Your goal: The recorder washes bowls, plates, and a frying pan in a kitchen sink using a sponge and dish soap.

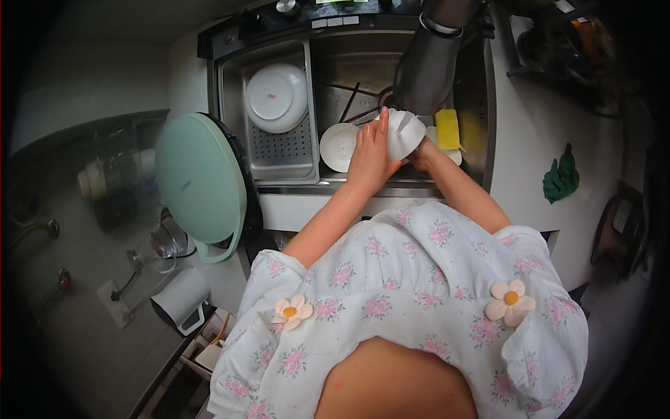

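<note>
Over the steel sink, both my hands hold a white bowl, tilted on its side beneath the dark faucet head. The fingers of my left hand lie along the bowl's left side, thumb underneath. My right hand grips it from the lower right, and its fingertips are hidden behind the bowl. Another white bowl rests in the sink just left of my hands. To the right, a yellow sponge sits on white dishware that is mostly hidden. Dark chopsticks lie on the sink floor.
A perforated steel drain tray on the left holds an upturned white dish. Beside it stands a mint-green round appliance, with a white kettle nearer me. A crumpled green cloth lies on the right counter.
</note>
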